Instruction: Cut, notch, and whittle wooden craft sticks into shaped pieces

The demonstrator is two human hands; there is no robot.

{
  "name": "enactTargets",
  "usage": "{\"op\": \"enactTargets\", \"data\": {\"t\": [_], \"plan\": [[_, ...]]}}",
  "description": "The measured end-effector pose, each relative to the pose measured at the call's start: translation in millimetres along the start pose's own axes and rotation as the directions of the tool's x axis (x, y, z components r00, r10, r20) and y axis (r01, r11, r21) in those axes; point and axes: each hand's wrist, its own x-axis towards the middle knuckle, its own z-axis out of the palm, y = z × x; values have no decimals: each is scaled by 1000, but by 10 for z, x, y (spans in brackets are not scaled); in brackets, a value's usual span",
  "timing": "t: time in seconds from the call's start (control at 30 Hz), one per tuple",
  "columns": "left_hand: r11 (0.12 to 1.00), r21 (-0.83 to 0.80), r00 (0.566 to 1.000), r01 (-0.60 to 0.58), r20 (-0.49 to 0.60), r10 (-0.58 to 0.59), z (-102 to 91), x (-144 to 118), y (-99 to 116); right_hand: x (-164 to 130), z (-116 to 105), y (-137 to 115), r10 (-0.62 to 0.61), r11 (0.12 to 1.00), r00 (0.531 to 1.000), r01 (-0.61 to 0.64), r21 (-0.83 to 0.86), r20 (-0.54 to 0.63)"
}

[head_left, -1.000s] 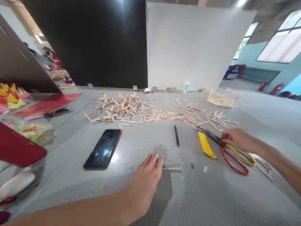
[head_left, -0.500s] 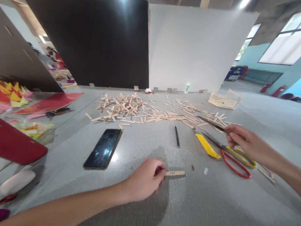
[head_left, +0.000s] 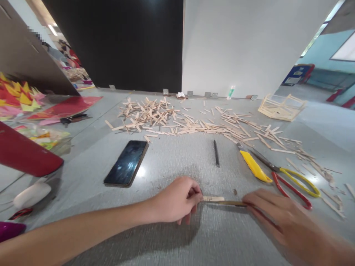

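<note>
My left hand (head_left: 184,199) is closed in a pinch on a popsicle stick (head_left: 219,198), pale wood with a dark angular line drawn on it. From the right, my right hand (head_left: 277,218) grips a slim brownish pointed tool (head_left: 231,203); its exact kind I cannot make out. The tool's thin end lies along the stick's near edge, close to my left fingertips. Beyond the hands lies a black pen-like stick (head_left: 216,153). A yellow cutter knife (head_left: 254,166) and scissors (head_left: 277,171) with one red and one yellow handle rest past my right hand.
A phone (head_left: 127,163) lies left of centre. Many loose popsicle sticks (head_left: 149,114) spread across the back, before black and white panels. A small stick frame (head_left: 281,107) stands at the back right. On the left are a red cylinder (head_left: 33,151) and a white mouse-like object (head_left: 32,194).
My right hand has come down and left with the slim tool, from beside the scissors to the popsicle stick. My left hand keeps its pinch. The camera view has tilted down slightly.
</note>
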Motion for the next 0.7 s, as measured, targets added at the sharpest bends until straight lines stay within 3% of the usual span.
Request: {"op": "enactTargets", "data": {"t": [0.1,0.2,0.47,0.7], "plan": [[1000,3,1000,-6,6,6,-17,-11,3,100,41,-44,-91,978,994,79,-193,-53],[1000,-5,1000,0,12,0,-26,-16,9,201,16,-31,-110,952,990,80,-294,-87],[999,-49,999,13,43,-10,-50,15,-10,190,-7,-6,15,982,998,-27,-188,-62],[998,-61,993,9,116,-2,-97,54,21,-1,172,39,-49,980,999,45,-195,-14]]}}
